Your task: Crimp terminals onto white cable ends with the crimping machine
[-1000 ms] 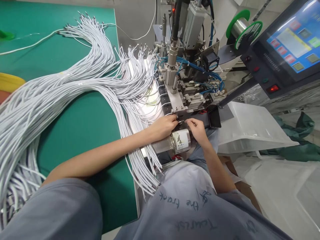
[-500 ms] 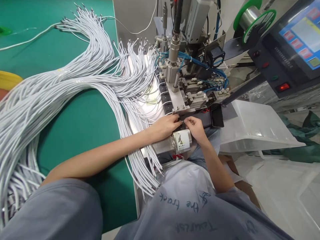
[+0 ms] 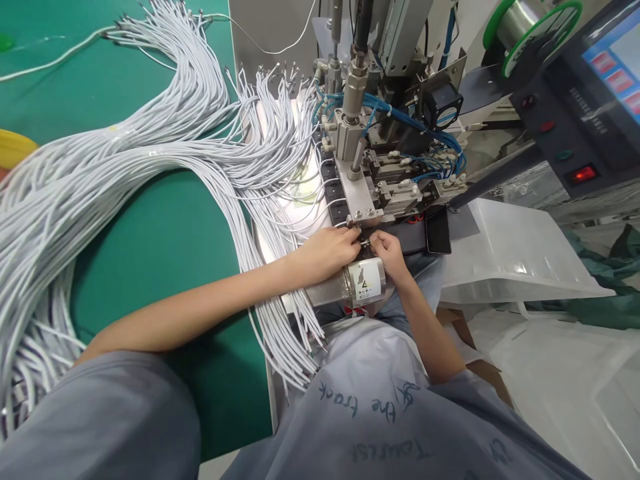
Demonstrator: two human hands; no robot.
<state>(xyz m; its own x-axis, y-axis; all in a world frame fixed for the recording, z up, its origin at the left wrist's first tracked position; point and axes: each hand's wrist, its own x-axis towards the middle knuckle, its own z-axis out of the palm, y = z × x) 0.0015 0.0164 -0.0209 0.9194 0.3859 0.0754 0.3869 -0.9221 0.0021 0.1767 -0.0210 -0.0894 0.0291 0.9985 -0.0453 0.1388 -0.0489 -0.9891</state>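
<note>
My left hand (image 3: 333,252) lies at the front end of the soldering-type machine (image 3: 357,190), its fingers bent and closed at the row of black cable holders (image 3: 335,193). Facing it from the right, my right hand (image 3: 389,252) is closed in a pinch. A tiny pale piece (image 3: 365,243) shows in the gap between both sets of fingertips, too small to name. White cables (image 3: 260,157) fan out beside my left forearm, several with their ends in the black holders. Just below my hands is a metal cylinder with a white label (image 3: 367,280).
A green work mat (image 3: 165,253) carries thick bundles of white cable. To the right are a control box (image 3: 575,127) with a lit red switch, a wire spool (image 3: 525,20), a small black tray (image 3: 438,231) and translucent plastic bins (image 3: 530,250).
The camera view has shifted slightly, so the machine and control box appear further right. Both hands remain together at the front of the machine, with only slight finger movement.
</note>
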